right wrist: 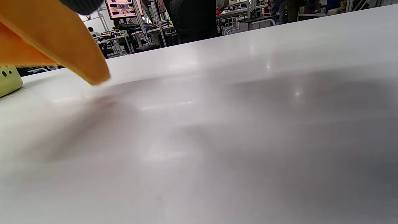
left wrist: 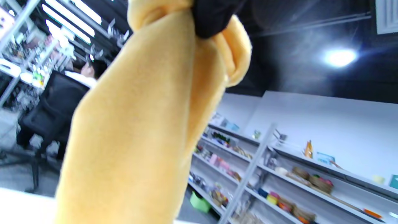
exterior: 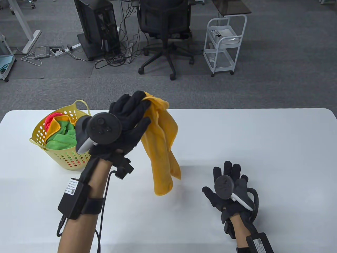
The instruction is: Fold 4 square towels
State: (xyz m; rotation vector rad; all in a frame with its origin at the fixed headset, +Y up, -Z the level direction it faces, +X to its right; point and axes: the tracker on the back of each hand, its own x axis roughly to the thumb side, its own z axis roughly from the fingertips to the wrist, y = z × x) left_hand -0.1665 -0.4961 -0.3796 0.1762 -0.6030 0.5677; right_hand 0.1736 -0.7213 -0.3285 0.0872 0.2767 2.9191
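Observation:
My left hand [exterior: 131, 110] is raised above the table and grips the top of an orange-yellow towel [exterior: 162, 147], which hangs down bunched with its lower end just over the table. The left wrist view is filled by that towel [left wrist: 133, 130] under a dark fingertip [left wrist: 211, 18]. My right hand [exterior: 226, 184] lies flat and open on the white table [exterior: 263, 147], to the right of the hanging towel, holding nothing. A corner of the towel [right wrist: 71, 49] shows at the upper left of the right wrist view.
A yellow perforated basket [exterior: 60, 155] at the table's left holds green, orange and red towels [exterior: 62, 134]. Its rim [right wrist: 9, 81] shows in the right wrist view. Beyond the far edge stand an office chair [exterior: 165, 26] and a white trolley [exterior: 225, 42].

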